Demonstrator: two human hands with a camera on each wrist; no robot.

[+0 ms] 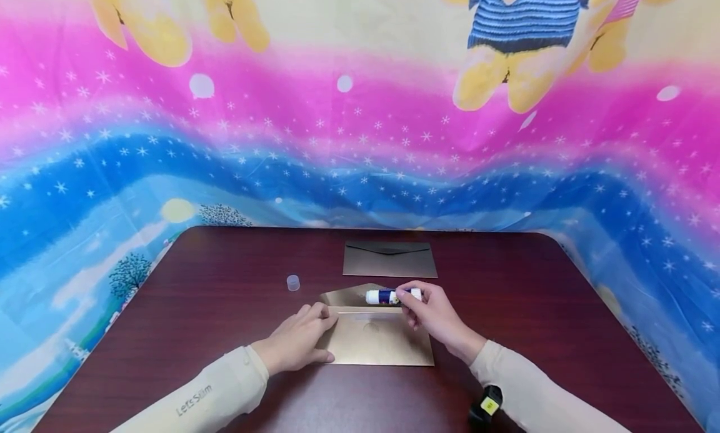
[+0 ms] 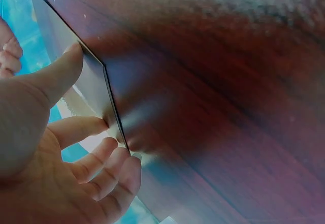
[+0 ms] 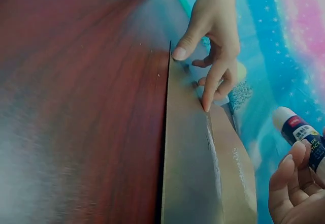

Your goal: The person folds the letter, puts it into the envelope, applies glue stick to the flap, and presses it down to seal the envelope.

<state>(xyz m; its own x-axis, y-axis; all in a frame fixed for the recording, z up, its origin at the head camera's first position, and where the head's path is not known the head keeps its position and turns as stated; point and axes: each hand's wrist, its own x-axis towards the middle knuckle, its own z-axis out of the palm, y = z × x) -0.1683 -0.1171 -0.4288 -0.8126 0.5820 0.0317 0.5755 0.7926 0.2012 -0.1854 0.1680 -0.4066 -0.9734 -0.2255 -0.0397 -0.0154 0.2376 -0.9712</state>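
A gold envelope (image 1: pixel 377 345) lies on the table with its flap (image 1: pixel 343 299) opened away from me. My left hand (image 1: pixel 298 338) rests on its left end, thumb at the near corner and fingertips by the fold. Above the flap, my right hand (image 1: pixel 439 317) grips a white and dark blue glue stick (image 1: pixel 381 297) held sideways, its bare end pointing left. The right wrist view shows whitish glue streaks (image 3: pixel 239 170) on the flap and a pale line along the fold. The glue stick (image 3: pixel 295 125) is apart from the paper there.
A clear cap (image 1: pixel 293 283) stands on the dark red table (image 1: pixel 225 308), left of the flap. Beyond the gold envelope lies a second, darker envelope (image 1: pixel 388 263) with its flap folded down. A printed cloth (image 1: pixel 349 139) hangs behind the table.
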